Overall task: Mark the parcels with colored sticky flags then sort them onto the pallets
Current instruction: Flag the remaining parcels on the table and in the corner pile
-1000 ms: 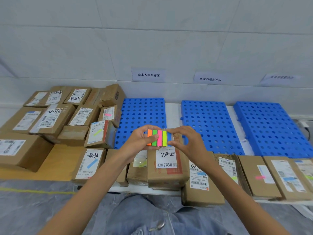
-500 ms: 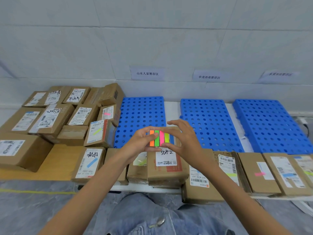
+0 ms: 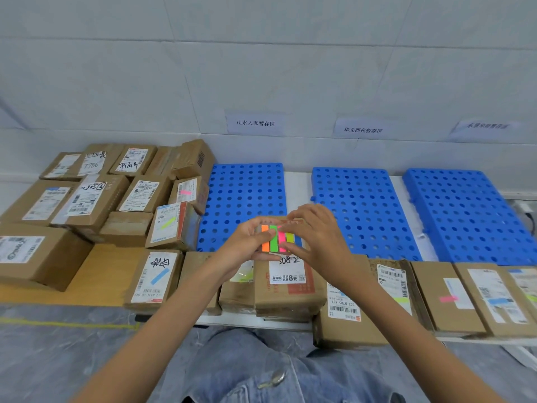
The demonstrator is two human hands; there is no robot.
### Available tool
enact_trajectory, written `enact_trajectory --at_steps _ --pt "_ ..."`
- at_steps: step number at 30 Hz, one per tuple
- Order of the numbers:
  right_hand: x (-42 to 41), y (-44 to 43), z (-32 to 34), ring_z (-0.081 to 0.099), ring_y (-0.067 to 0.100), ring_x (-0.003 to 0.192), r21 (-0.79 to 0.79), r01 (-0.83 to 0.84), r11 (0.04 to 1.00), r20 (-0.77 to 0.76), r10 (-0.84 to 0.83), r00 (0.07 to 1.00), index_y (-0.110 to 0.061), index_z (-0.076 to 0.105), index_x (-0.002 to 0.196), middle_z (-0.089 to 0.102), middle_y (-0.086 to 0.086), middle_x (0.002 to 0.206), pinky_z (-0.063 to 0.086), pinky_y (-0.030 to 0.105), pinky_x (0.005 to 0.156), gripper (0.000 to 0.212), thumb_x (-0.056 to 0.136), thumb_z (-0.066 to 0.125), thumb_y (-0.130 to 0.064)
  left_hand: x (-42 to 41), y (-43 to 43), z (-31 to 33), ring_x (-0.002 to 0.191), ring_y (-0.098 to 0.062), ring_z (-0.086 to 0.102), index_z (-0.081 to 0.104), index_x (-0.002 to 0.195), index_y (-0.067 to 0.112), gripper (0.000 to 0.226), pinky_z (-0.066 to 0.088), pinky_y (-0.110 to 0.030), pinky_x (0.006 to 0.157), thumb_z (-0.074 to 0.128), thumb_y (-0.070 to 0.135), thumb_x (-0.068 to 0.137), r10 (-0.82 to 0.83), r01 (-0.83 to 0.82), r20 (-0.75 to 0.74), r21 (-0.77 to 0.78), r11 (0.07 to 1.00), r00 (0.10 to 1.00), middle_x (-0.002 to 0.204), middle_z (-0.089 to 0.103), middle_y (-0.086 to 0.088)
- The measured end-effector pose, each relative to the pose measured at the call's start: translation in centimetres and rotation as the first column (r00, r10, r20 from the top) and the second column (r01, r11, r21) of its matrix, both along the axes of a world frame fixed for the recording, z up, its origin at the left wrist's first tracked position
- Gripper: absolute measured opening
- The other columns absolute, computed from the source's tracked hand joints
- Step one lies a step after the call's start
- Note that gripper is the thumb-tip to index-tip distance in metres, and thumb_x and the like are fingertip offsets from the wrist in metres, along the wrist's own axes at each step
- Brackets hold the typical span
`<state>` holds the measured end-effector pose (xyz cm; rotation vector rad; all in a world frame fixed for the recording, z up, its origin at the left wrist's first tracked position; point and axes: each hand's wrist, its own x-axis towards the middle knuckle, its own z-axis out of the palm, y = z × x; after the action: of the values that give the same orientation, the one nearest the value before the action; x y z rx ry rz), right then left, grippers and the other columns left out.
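My left hand (image 3: 242, 245) holds a pad of sticky flags (image 3: 273, 241) with orange, green, pink, yellow and blue strips, thumb across its top. My right hand (image 3: 318, 239) reaches over the pad's right side, fingertips on the pink and yellow strips. Directly under the pad lies a brown parcel (image 3: 290, 289) with a white "508-2" label. Three blue perforated pallets (image 3: 244, 196) (image 3: 360, 210) (image 3: 470, 213) lie side by side behind it, with nothing on them.
Many brown parcels (image 3: 96, 196) are piled at the left, some bearing flags. A row of parcels (image 3: 441, 298) runs along the near edge at right. Paper signs (image 3: 255, 123) hang on the wall above the pallets. My knees are below the table edge.
My right hand has moved from the pad's right edge to lie over its right side, fingers now on the strips. The pad has dropped slightly toward the parcel.
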<state>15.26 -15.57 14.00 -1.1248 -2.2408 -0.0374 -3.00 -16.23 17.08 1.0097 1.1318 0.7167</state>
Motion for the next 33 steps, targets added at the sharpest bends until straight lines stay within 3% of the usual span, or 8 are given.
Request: enact_trajectory --at_steps 5,11,15,19,22,25,28,33 --pt "-0.7 -0.6 -0.6 0.057 0.023 0.091 0.179 -0.009 0.984 0.107 -0.011 0.994 -0.015 0.066 0.094 0.063 0.002 0.093 0.04 0.033 0.084 0.011 0.083 0.068 -0.018 0.1 0.3 -0.1 0.096 -0.026 0.069 0.058 0.119 0.011 0.024 0.059 -0.035 0.077 0.05 0.012 0.097 0.005 -0.005 -0.028 -0.002 1.0 1.0 0.108 0.068 -0.018" --pt "-1.0 -0.6 -0.9 0.06 0.02 0.089 0.121 0.03 0.992 0.168 -0.05 0.984 -0.015 0.067 0.092 0.065 -0.001 0.091 0.041 0.027 0.077 0.013 0.08 0.071 -0.018 0.2 0.4 -0.4 0.098 -0.023 0.068 0.057 0.121 0.01 0.026 0.059 -0.035 0.078 0.054 0.013 0.095 -0.009 0.008 -0.035 -0.024 1.0 0.999 0.113 0.067 -0.014" --pt "-1.2 -0.7 -0.2 0.057 0.013 0.086 -0.102 0.013 0.995 -0.037 -0.016 0.999 -0.017 0.065 0.083 0.065 -0.005 0.086 0.043 0.021 0.073 0.016 0.088 0.054 -0.027 0.1 0.3 -0.4 0.096 -0.022 0.07 0.056 0.12 0.014 0.029 0.059 -0.029 0.075 0.061 0.013 0.091 -0.028 0.028 -0.001 -0.036 0.999 1.0 0.111 0.068 -0.013" --pt "-1.2 -0.4 -0.2 0.056 0.009 0.085 -0.395 -0.048 0.918 -0.286 -0.073 0.955 -0.018 0.066 0.079 0.065 -0.008 0.083 0.048 0.027 0.075 0.005 0.084 0.067 -0.018 0.4 -0.1 -0.8 0.087 -0.024 0.072 0.053 0.118 0.015 0.035 0.059 -0.028 0.072 0.067 0.011 0.085 -0.013 0.013 -0.012 -0.025 1.0 1.0 0.098 0.073 -0.012" --pt "-1.3 -0.2 0.1 0.054 0.004 0.082 -0.468 -0.103 0.878 -0.362 -0.084 0.928 -0.014 0.07 0.076 0.062 -0.016 0.078 0.042 0.013 0.076 0.006 0.08 0.071 -0.011 0.7 -0.2 -1.3 0.081 -0.023 0.073 0.054 0.114 0.017 0.038 0.059 -0.028 0.07 0.07 0.004 0.082 0.007 -0.007 -0.044 -0.013 1.0 0.999 0.093 0.073 -0.007" --pt "-1.2 0.1 0.0 0.055 0.002 0.081 -0.504 -0.073 0.861 -0.392 -0.153 0.907 -0.016 0.071 0.077 0.06 -0.026 0.076 0.042 0.01 0.073 0.006 0.08 0.072 -0.012 0.6 -0.2 -1.9 0.076 -0.023 0.073 0.052 0.116 0.017 0.041 0.06 -0.028 0.066 0.068 0.0 0.083 0.011 -0.012 -0.08 -0.023 1.0 0.997 0.095 0.072 -0.009" --pt "-1.0 0.4 -0.6 0.056 0.001 0.073 -0.566 -0.01 0.824 -0.469 -0.311 0.827 -0.018 0.071 0.079 0.065 -0.016 0.078 0.046 0.012 0.069 0.006 0.082 0.07 -0.012 -0.2 0.0 -2.6 0.072 -0.02 0.072 0.051 0.115 0.018 0.039 0.058 -0.026 0.059 0.066 0.0 0.084 0.014 -0.018 -0.124 -0.029 0.999 0.992 0.101 0.069 -0.012" --pt "-0.3 0.3 -1.9 0.057 0.001 0.069 -0.628 0.052 0.776 -0.521 -0.47 0.713 -0.015 0.069 0.08 0.068 -0.001 0.075 0.046 0.01 0.066 0.005 0.083 0.069 -0.011 -3.1 0.4 -5.0 0.066 -0.014 0.069 0.048 0.109 0.022 0.033 0.054 -0.022 0.053 0.063 0.002 0.087 0.083 -0.108 -0.243 -0.09 0.99 0.967 0.092 0.067 -0.009"
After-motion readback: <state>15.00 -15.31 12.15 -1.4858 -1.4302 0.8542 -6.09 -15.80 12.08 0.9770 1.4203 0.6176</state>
